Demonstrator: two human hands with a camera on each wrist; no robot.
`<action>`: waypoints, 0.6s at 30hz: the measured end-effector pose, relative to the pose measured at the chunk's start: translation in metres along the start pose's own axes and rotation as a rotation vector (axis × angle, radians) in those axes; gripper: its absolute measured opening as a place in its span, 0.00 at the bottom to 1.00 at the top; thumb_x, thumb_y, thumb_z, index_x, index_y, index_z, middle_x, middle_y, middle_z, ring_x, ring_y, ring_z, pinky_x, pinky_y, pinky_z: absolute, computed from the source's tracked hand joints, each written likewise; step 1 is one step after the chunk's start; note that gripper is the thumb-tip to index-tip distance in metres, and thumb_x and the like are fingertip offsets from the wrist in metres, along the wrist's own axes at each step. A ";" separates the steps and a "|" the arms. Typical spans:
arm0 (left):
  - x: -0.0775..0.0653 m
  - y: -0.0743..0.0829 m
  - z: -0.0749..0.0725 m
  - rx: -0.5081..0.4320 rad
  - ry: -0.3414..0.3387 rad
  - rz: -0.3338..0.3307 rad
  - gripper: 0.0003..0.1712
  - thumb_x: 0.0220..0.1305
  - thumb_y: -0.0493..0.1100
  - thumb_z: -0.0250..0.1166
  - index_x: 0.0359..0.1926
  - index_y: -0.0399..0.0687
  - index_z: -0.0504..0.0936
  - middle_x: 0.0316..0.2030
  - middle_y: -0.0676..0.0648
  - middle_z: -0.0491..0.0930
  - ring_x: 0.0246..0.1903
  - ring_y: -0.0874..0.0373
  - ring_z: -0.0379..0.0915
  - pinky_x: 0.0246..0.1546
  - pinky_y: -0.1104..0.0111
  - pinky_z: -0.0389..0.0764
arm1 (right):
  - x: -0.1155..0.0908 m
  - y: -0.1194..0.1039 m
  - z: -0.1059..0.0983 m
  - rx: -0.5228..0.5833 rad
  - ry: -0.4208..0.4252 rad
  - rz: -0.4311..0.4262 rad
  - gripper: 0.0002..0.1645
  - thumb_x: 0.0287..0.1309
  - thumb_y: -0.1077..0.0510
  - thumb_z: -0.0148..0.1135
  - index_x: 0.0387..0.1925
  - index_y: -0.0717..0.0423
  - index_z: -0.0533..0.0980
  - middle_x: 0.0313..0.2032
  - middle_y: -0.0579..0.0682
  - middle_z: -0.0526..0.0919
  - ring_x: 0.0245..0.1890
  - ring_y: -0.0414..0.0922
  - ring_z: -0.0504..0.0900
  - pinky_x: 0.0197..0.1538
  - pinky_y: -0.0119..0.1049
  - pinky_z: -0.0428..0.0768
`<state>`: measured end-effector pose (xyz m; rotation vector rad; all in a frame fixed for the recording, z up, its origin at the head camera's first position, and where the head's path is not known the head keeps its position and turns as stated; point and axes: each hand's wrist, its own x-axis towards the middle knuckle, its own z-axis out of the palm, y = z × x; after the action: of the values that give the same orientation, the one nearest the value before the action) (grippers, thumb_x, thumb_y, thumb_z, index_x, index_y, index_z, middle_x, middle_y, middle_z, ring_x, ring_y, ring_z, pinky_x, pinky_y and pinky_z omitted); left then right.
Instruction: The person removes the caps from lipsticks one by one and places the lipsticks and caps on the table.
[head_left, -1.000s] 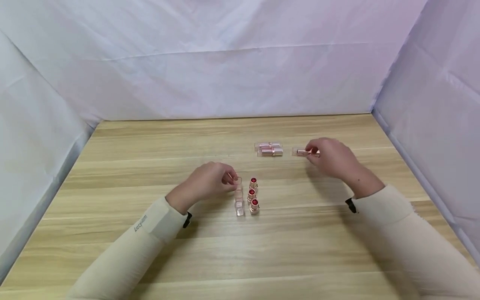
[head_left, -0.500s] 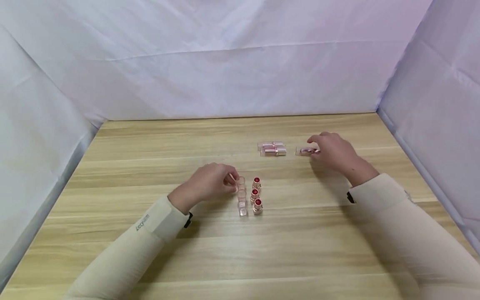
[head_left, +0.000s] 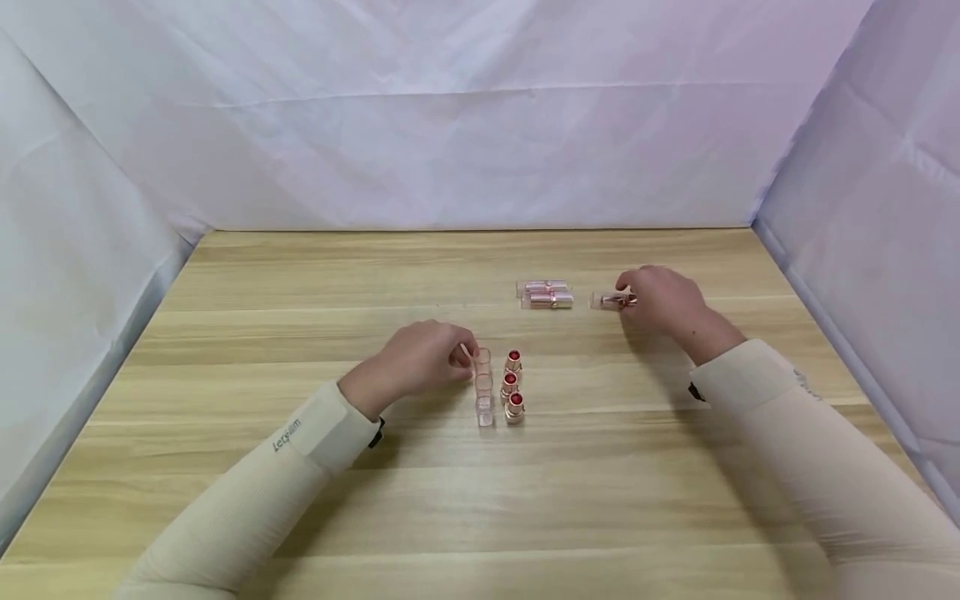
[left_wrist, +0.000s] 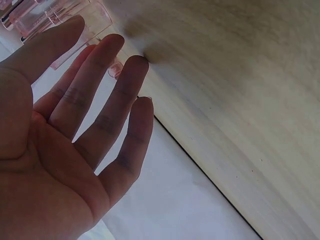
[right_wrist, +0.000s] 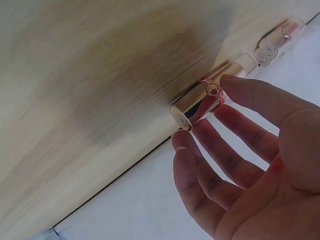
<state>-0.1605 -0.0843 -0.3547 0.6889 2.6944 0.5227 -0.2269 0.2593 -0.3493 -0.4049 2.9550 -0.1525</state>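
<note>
My right hand (head_left: 663, 304) pinches a rose-gold lipstick (right_wrist: 197, 100) with a clear cap at the right of the group. In the right wrist view the thumb lies at its ring and the other fingers are behind it. My left hand (head_left: 423, 358) has its thumb and index fingertips at the left side of the farthest clear cap (head_left: 483, 357) in a short row of upright caps. The left wrist view shows its fingers loosely spread. Beside the caps, uncapped lipsticks (head_left: 510, 381) with red tips stand upright in a row.
Two more capped lipsticks (head_left: 549, 298) lie side by side behind the standing row, left of the right hand. All rest on a wood-grain table (head_left: 375, 500). White cloth (head_left: 450, 150) walls in the back and both sides.
The right hand's index finger has lifted off the lipstick's top, and the hand has shifted slightly along it. The left hand has stayed at the caps. The head view has shifted slightly.
</note>
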 end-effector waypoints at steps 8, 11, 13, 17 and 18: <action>0.008 -0.008 0.004 -0.005 0.002 -0.019 0.10 0.62 0.42 0.72 0.44 0.53 0.86 0.37 0.56 0.88 0.39 0.62 0.84 0.48 0.60 0.81 | 0.005 0.000 0.009 0.020 -0.012 -0.023 0.15 0.58 0.62 0.68 0.48 0.61 0.81 0.42 0.58 0.86 0.41 0.53 0.83 0.41 0.51 0.81; 0.013 -0.010 0.004 0.016 -0.002 -0.009 0.09 0.61 0.42 0.72 0.43 0.54 0.86 0.36 0.56 0.88 0.39 0.63 0.84 0.47 0.61 0.81 | 0.003 0.000 0.012 0.030 -0.014 -0.026 0.14 0.59 0.62 0.67 0.47 0.61 0.81 0.39 0.57 0.86 0.39 0.52 0.83 0.41 0.50 0.80; 0.015 -0.010 0.004 0.028 -0.003 0.001 0.09 0.61 0.42 0.72 0.43 0.54 0.86 0.36 0.57 0.88 0.39 0.63 0.84 0.47 0.61 0.81 | 0.001 0.000 0.013 0.040 -0.025 -0.015 0.12 0.60 0.62 0.67 0.45 0.61 0.80 0.37 0.56 0.86 0.37 0.51 0.81 0.40 0.48 0.79; 0.020 -0.007 0.005 0.038 -0.001 0.024 0.08 0.62 0.42 0.71 0.43 0.54 0.86 0.36 0.57 0.88 0.40 0.62 0.84 0.47 0.61 0.81 | -0.003 0.002 0.014 0.055 -0.045 -0.008 0.11 0.59 0.61 0.69 0.43 0.61 0.79 0.34 0.54 0.84 0.33 0.49 0.79 0.39 0.47 0.78; 0.021 -0.007 0.005 0.042 0.001 0.029 0.08 0.62 0.42 0.71 0.43 0.54 0.86 0.37 0.57 0.89 0.40 0.62 0.84 0.48 0.61 0.81 | -0.004 0.003 0.014 0.060 -0.049 -0.010 0.12 0.59 0.61 0.69 0.42 0.61 0.79 0.34 0.54 0.84 0.33 0.49 0.78 0.40 0.46 0.78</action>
<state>-0.1787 -0.0778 -0.3662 0.7397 2.7070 0.4755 -0.2218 0.2618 -0.3629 -0.4100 2.8930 -0.2290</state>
